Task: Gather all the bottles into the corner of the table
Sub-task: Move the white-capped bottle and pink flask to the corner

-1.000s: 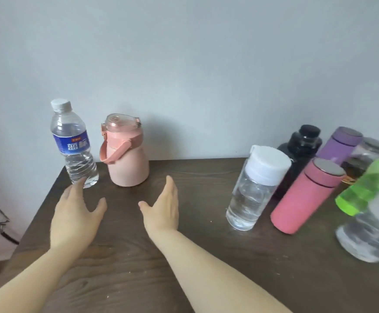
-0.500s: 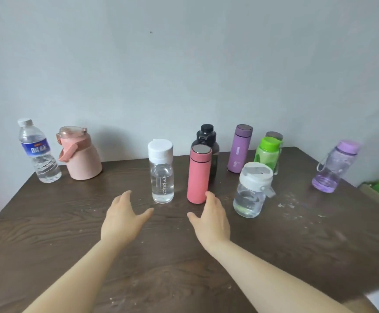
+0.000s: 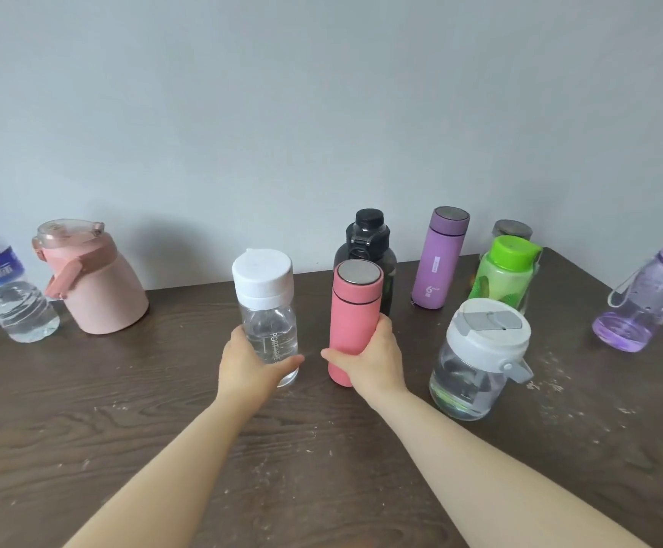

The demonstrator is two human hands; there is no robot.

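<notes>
Dark wood table [image 3: 124, 448] against the wall, bottles upright across the back half. Far left: pink jug [image 3: 96, 282], water bottle [image 3: 5, 286] beside it. Right cluster: wide clear jar [image 3: 476, 361], green bottle [image 3: 508, 270], purple flask [image 3: 438, 259], black bottle [image 3: 367, 239]. My left hand [image 3: 249, 367] grips the clear white-capped bottle [image 3: 266, 314]; my right hand [image 3: 373, 359] grips the pink flask [image 3: 353, 310]. Both centre, bases look on the table.
</notes>
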